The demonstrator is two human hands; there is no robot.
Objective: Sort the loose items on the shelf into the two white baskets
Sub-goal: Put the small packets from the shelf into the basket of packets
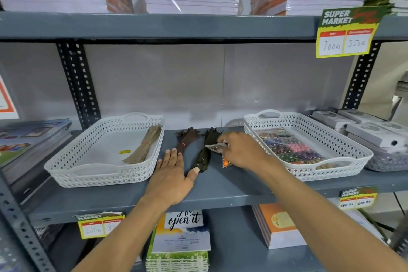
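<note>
Mix-ups are the main risk, I judge: the left basket point(103, 152) holds one tan bundle point(144, 146) of strips against its right wall, while the right basket point(309, 146) holds clear bead packets point(289, 147), so a bundle dropped at 3 o'clock or a packet at 9 o'clock would spoil the sort. On the grey shelf point(220, 185) between the baskets lie the dark green bundle point(205, 152), the maroon bundle point(186, 140) and an orange bead packet point(226, 162).

The right hand point(242, 150) has its fingers pinched on a small clear packet point(215, 147), lifted just over the green bundle; a thin grip on slick plastic could let it slip. The left hand point(174, 174) lies flat, fingers released, touching the maroon bundle's lower end, with the thumb against the green one. It could nudge either bundle toward the shelf's front edge at 6 o'clock.

Grey boxes point(364, 130) crowd the right basket at 3 o'clock; its near wall stands between the right hand and the packets inside.
</note>
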